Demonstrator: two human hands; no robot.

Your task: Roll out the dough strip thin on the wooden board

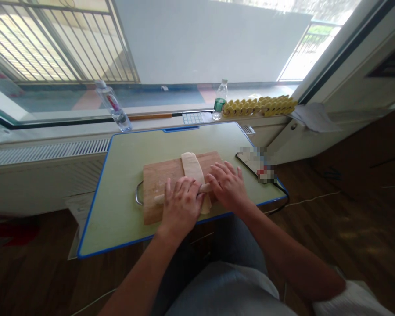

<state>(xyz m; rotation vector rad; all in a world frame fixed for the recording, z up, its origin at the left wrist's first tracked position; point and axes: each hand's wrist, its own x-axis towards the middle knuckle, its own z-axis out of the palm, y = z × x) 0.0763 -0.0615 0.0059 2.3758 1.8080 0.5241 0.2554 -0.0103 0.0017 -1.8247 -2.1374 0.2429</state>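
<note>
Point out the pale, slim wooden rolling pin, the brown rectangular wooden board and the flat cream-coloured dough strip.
Pale, slim wooden rolling pin (204, 188): head view, exposed middle section.
Brown rectangular wooden board (161, 176): head view, bare left part.
Flat cream-coloured dough strip (192, 166): head view, its far part.

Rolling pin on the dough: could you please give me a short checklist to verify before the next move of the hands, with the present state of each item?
1. Left hand over the rolling pin: ok.
2. Right hand at the pin's right end: ok, though its palm contact is hidden.
3. Pin lying across the dough strip: ok.
4. Strip clear of the edges of the wooden board: not ok; its far end reaches the far edge.
5. Flat device apart from the board: ok, it lies to the right.
6. Strip evenly thick: cannot tell.
</note>
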